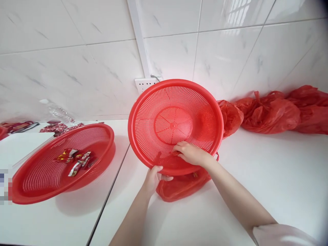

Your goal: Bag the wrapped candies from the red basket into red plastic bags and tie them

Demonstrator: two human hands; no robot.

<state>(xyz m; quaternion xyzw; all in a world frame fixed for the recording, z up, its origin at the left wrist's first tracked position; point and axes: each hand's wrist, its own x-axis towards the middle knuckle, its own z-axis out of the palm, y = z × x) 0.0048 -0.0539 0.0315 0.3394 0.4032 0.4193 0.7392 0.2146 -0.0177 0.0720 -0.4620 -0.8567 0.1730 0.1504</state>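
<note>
Left fingers (156,168) grip the basket rim (183,170); right fingers (180,144), grasp unclear, have room inside.

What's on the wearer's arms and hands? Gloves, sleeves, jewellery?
Left hand and right hand: no gloves, rings or watch visible. Left forearm and right forearm bare. Pale, off-white sleeve near the right elbow; no left sleeve in frame.

Red perforated basket (173,123) — round, wide-rimmed, tilted, mouth facing camera — over white table (258,191).
</note>
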